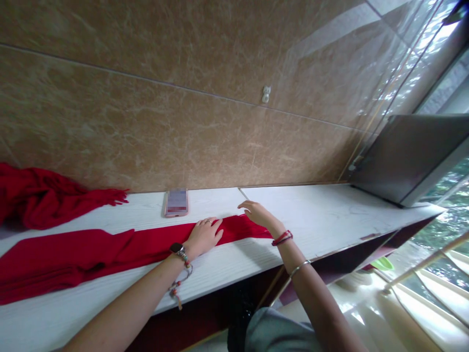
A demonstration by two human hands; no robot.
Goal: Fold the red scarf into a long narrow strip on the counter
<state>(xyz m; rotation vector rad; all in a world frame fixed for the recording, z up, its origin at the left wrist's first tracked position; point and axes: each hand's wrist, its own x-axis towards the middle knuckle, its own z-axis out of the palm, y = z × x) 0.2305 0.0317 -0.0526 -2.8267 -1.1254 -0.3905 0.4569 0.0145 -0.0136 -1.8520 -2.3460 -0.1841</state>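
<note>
Red scarf (141,247), marbled brown wall (164,129)

Wears on the left wrist (190,248) a watch (177,248) with a dark, rounded-square face, and next to it a bracelet (182,255) of mixed beads, green and red among them, trailing a thin cord (177,282) strung with orange-red beads. Bears a pale ring (208,222) on the left hand (205,238). Carries on the right wrist (277,229) a red band (282,238) in several strands, and, farther up the bare forearm (311,293), a plain silver bangle (299,268). Is clad in grey cloth (280,330) at the lap.
</note>
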